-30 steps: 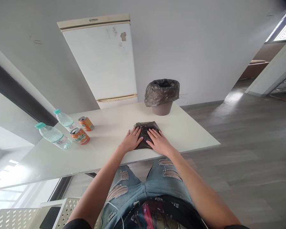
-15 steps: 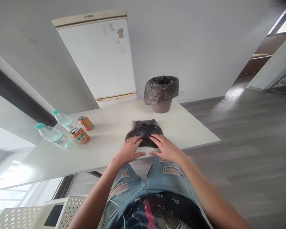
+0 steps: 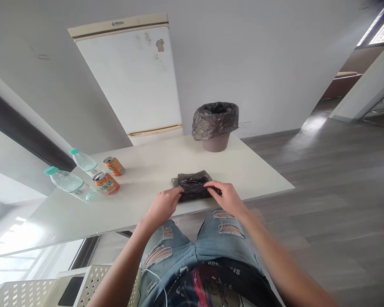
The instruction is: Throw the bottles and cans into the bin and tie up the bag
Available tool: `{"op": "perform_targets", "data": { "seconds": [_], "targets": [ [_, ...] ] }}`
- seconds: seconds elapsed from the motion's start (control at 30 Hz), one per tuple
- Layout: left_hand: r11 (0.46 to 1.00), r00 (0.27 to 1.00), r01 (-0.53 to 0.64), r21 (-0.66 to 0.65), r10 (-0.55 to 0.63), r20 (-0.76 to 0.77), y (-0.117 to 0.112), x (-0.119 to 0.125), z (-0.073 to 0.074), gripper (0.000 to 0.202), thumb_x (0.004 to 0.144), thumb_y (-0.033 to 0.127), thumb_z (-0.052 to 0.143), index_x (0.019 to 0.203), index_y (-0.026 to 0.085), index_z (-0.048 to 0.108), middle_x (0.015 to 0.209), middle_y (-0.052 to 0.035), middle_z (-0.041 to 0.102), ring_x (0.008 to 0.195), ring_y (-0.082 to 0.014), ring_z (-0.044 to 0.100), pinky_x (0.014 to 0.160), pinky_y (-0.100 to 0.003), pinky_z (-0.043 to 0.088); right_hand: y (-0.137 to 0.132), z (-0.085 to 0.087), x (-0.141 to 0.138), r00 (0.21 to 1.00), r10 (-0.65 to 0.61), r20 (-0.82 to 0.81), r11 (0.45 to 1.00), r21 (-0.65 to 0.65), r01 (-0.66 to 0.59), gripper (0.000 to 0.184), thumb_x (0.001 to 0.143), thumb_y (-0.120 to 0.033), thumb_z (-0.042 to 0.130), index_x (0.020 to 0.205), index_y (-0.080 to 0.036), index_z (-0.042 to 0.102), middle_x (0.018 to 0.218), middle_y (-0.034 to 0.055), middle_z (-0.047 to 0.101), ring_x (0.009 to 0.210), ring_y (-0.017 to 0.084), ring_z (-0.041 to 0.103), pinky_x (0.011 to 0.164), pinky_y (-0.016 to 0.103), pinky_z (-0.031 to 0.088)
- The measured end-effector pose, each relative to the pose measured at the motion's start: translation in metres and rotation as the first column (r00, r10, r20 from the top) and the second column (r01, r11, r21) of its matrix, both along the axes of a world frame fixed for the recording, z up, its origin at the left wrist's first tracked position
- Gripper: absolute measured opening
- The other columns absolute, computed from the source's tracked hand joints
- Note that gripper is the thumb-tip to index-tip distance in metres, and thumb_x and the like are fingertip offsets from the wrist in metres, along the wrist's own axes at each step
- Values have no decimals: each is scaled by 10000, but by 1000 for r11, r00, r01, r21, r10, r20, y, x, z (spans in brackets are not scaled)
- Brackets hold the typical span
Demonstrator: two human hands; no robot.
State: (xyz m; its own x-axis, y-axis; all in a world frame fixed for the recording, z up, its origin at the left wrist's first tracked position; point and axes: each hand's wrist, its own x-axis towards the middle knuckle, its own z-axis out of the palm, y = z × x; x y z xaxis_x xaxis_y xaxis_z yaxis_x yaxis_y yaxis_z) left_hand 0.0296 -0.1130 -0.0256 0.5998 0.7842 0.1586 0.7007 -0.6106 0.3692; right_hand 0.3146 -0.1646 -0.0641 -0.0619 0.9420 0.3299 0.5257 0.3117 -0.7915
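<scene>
A dark, thin plastic bag lies partly folded near the front edge of the white table. My left hand pinches its left side, and my right hand pinches its right side. Both sets of fingers are closed on the plastic. Behind it stands a brownish bin, with another dark bag lining it and folded over its rim.
On the left of the table are two clear bottles with teal caps, one nearer and one farther, beside two orange drink cans. A white refrigerator stands behind the table. A perforated plastic basket is at lower left.
My hands were lying flat on the bag; now their fingers pinch its two sides. The bag's far edge has been folded toward me, making it shorter.
</scene>
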Motion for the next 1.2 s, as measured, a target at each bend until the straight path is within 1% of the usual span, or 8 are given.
{"op": "perform_targets", "data": {
  "seconds": [0.13, 0.3, 0.4, 0.5, 0.73, 0.9, 1.03, 1.2],
  "targets": [
    [998, 1000, -30, 55, 29, 10, 34, 16, 7, 285, 1063, 144, 533, 1282, 264, 669, 1232, -65, 770, 1139, -288, 714, 953, -402, 535, 35, 5, -10, 989, -132, 71, 991, 9, 132, 277, 992, -264, 573, 1238, -252, 701, 1103, 70, 758, 992, 261, 740, 881, 418, 607],
    [960, 996, 68, 271, -51, -67, 40, 18, -12, 235, 1080, 312, 628, 1296, 238, 685, 1338, -119, 715, 1210, -328, 663, 1016, -474, 504, 45, -11, -12, 938, -211, 277, 976, 116, 185, 272, 978, -145, 484, 1117, -215, 707, 1199, 142, 657, 1006, 286, 685, 805, 439, 600],
    [979, 988, 133, 156, -119, -95, 36, 11, -23, 245, 1009, 327, 749, 1244, 259, 730, 1358, -95, 725, 1230, -319, 680, 1073, -457, 487, 31, -15, -9, 931, -124, 343, 965, 259, 34, 257, 1060, -236, 485, 1153, -226, 725, 1278, 150, 673, 1149, 320, 654, 964, 513, 579],
    [994, 995, 50, 93, -41, -90, 33, 5, -23, 214, 1046, 242, 650, 1231, 273, 752, 1233, -81, 779, 1147, -305, 727, 1012, -416, 513, 16, -17, -5, 908, 102, 406, 964, 187, -191, 288, 1061, -370, 597, 1299, -249, 705, 1354, 127, 714, 1254, 336, 656, 1071, 566, 533],
    [999, 996, -38, 28, 40, -76, 39, 12, -3, 230, 1119, 357, 520, 1239, 324, 714, 902, -18, 759, 827, -263, 719, 753, -329, 511, 18, -4, -2, 997, 50, 53, 999, 19, -51, 247, 1081, -402, 541, 1229, -276, 694, 1143, 58, 788, 1050, 259, 743, 950, 425, 577],
    [966, 989, -125, 226, 138, -43, 43, 35, -10, 277, 1118, 266, 468, 1237, 203, 710, 1311, -167, 711, 1256, -362, 621, 1064, -502, 477, 49, -1, -9, 990, -48, 131, 999, -6, 49, 150, 1028, -312, 554, 1069, -247, 683, 1090, 61, 753, 1020, 252, 717, 899, 387, 573],
    [951, 992, 113, 286, -93, -85, 36, 54, -32, 413, 1143, 351, 448, 1501, 181, 562, 1550, -159, 605, 1461, -337, 521, 1238, -525, 379, 57, -11, -19, 964, -133, 230, 990, -5, 138, 314, 916, -91, 502, 1144, -192, 692, 1167, 134, 692, 1026, 279, 687, 933, 451, 573],
    [957, 963, 247, 155, -224, -148, 40, 61, -53, 513, 1156, 362, 362, 1624, 167, 444, 1664, -175, 494, 1573, -332, 426, 1300, -575, 321, 41, -7, -41, 849, -299, 435, 932, 323, 162, 441, 974, -58, 416, 1302, -159, 692, 1490, 195, 597, 1400, 352, 552, 1183, 581, 448]
  ]
}}
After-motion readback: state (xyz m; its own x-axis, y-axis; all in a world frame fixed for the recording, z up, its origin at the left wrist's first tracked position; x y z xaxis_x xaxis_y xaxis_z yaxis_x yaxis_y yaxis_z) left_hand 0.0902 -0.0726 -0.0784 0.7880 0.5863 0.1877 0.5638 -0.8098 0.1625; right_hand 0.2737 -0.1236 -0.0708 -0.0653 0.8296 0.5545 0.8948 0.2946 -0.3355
